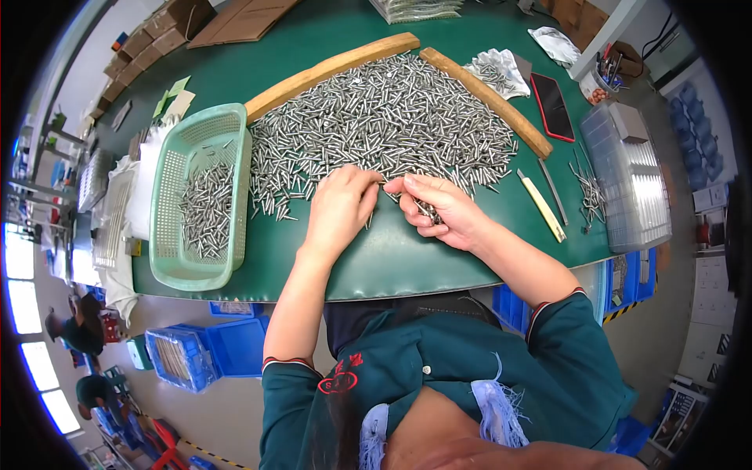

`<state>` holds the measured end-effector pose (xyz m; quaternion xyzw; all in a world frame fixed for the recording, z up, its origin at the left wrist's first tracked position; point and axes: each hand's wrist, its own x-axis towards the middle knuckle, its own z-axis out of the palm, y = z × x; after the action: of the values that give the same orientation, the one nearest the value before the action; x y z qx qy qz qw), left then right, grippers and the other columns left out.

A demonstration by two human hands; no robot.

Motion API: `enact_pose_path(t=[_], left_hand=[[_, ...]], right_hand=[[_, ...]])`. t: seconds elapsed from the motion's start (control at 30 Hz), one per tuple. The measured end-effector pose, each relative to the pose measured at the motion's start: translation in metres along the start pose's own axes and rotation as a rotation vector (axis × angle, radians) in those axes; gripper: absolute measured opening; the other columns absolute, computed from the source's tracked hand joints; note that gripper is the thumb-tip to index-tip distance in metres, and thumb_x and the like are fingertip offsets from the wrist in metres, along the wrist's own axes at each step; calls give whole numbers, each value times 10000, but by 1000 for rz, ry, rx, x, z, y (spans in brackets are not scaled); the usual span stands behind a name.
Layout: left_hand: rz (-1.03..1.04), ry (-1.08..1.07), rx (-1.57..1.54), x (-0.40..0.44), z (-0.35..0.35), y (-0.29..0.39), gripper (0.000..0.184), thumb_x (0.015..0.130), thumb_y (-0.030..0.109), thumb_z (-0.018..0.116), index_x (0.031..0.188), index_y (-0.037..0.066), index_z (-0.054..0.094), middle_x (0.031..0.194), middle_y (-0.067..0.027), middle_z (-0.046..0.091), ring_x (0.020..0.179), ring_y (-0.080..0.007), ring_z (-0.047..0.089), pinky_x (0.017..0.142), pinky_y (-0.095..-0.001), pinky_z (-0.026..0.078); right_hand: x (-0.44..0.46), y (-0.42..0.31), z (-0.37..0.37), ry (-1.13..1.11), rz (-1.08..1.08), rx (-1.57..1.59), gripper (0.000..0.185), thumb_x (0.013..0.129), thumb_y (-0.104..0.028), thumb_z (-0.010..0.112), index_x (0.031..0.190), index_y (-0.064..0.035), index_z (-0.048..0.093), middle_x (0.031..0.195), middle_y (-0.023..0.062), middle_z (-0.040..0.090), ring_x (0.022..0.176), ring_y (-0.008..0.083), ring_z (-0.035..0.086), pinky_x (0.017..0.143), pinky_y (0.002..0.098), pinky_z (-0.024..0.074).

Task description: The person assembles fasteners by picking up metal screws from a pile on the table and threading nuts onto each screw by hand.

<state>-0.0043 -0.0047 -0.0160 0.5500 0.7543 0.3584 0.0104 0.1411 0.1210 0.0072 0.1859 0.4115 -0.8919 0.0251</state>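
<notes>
A broad heap of small silvery metal pins [376, 117] lies in front of me. My right hand [442, 207] is closed around several of these pins, which show between its curled fingers. My left hand [343, 205] is at the near edge of the heap, with thumb and forefinger pinched at one small metal pin. The fingertips of both hands almost meet there. To the left stands a pale green plastic basket [159, 227] with a layer of the same pins in it.
Two wooden strips [333, 72] border the heap at the back. On the right lie a red-edged phone [553, 107], a cream-handled knife [542, 205], a thin metal strip [553, 192], loose longer pins [589, 192] and a clear plastic box [623, 180]. Blue bins [182, 356] stand below the green table [392, 270].
</notes>
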Motion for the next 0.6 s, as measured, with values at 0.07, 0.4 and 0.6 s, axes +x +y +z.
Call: enact_pose_path(t=[0.07, 0.4, 0.6], left_hand=[[-72, 103, -169, 1, -2, 2, 146, 773, 86, 638, 914, 84, 603, 807, -52, 591, 749, -192, 579, 682, -304, 430], [-119, 44, -814, -1, 8, 17, 107, 842, 77, 604, 944, 46, 604, 974, -45, 628, 848, -108, 577, 649, -212, 438], [-57, 5, -629, 0, 0, 22, 98, 836, 57, 584, 932, 36, 582, 1003, -68, 589, 893, -109, 533, 712, -229, 428]], right_hand=[[0, 0, -1, 4, 12, 0, 306, 947, -305, 449, 1083, -49, 544, 679, -36, 438, 524, 22, 370, 364, 138, 226], [3, 7, -1, 53, -17, -28, 200, 907, -286, 541, 938, -90, 563, 673, -52, 469, 526, 13, 398, 366, 135, 213], [3, 5, -1, 78, 3, -44, 180, 917, -268, 528, 869, -95, 527, 679, -42, 466, 517, 9, 387, 370, 130, 243]])
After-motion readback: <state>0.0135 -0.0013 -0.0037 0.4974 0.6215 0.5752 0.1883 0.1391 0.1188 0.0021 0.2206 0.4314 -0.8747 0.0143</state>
